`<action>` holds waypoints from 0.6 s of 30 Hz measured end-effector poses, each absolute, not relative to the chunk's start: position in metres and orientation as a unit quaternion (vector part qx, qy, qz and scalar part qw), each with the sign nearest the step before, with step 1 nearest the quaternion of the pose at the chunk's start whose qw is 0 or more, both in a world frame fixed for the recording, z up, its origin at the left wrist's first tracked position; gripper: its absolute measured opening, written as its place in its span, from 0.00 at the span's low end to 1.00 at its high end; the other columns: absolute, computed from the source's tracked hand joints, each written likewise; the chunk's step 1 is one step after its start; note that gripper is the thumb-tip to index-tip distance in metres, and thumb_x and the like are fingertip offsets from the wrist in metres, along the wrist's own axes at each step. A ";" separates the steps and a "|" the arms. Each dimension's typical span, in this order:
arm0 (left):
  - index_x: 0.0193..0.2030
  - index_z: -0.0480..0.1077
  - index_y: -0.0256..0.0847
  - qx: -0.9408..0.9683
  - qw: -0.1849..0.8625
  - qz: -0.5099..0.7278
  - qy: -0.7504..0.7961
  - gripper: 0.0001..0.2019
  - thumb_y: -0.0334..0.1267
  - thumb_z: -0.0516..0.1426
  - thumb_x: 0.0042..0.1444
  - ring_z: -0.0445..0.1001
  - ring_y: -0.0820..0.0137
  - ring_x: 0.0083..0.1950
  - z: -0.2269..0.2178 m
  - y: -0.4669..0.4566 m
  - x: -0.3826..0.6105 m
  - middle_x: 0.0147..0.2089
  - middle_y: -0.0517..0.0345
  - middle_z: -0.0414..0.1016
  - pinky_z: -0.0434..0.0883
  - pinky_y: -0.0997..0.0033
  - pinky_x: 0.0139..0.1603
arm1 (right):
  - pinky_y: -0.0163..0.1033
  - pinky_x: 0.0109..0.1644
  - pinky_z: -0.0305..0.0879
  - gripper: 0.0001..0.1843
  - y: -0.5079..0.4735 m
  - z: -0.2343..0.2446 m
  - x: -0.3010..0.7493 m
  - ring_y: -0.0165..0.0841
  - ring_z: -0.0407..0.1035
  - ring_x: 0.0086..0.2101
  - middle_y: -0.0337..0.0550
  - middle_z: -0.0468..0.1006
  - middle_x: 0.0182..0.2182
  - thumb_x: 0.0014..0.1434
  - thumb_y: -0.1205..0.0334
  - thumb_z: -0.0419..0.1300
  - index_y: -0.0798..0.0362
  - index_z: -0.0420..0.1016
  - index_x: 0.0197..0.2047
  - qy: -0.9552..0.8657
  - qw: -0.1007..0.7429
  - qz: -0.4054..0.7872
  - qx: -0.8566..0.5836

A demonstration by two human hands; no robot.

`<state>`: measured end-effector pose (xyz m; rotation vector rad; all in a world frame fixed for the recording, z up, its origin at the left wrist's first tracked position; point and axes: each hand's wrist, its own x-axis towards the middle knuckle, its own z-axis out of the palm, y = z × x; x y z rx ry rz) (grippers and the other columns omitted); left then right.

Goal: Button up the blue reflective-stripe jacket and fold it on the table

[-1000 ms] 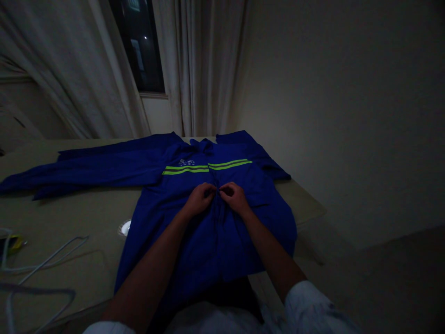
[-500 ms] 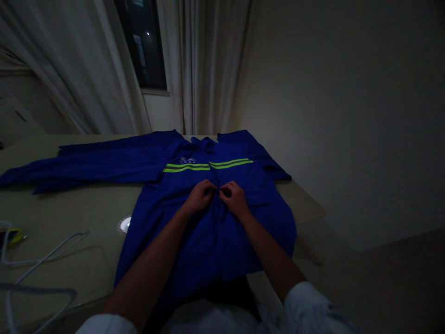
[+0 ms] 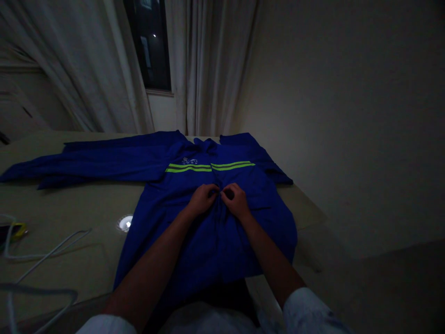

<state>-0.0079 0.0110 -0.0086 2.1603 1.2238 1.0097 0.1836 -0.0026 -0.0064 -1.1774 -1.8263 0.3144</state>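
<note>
The left hand [image 3: 204,198] and right hand [image 3: 236,200] pinch, fingers curled, the front opening of a blue work jacket [image 3: 208,250], just below its lime reflective stripes [image 3: 232,166]. The jacket lies spread flat on the worktop [image 3: 69,213], a white wire hanger [image 3: 59,246] left of it.

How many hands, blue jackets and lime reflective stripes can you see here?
blue work jacket: 1
left hand and right hand: 2
lime reflective stripes: 4
Total: 7
</note>
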 end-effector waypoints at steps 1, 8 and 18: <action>0.47 0.81 0.43 0.784 0.228 0.366 0.447 0.11 0.30 0.59 0.60 0.80 0.61 0.46 -0.009 0.011 -0.008 0.45 0.53 0.85 0.73 0.62 0.53 | 0.41 0.45 0.72 0.03 -0.003 -0.007 0.183 0.37 0.74 0.38 0.44 0.79 0.37 0.60 0.61 0.65 0.49 0.77 0.35 -0.740 0.454 0.134 -0.477; 0.45 0.81 0.40 0.784 0.211 0.361 0.459 0.09 0.30 0.60 0.60 0.79 0.60 0.46 -0.014 0.016 -0.007 0.44 0.51 0.84 0.73 0.61 0.52 | 0.41 0.46 0.72 0.02 -0.003 -0.006 0.182 0.37 0.74 0.37 0.44 0.79 0.36 0.59 0.62 0.66 0.49 0.78 0.35 -0.744 0.445 0.136 -0.479; 0.42 0.81 0.40 0.763 0.269 0.384 0.445 0.09 0.36 0.58 0.64 0.80 0.63 0.43 -0.008 0.016 -0.006 0.41 0.52 0.84 0.73 0.65 0.48 | 0.43 0.49 0.74 0.03 -0.006 -0.006 0.182 0.38 0.75 0.41 0.46 0.78 0.40 0.62 0.62 0.65 0.49 0.80 0.36 -0.736 0.476 0.120 -0.466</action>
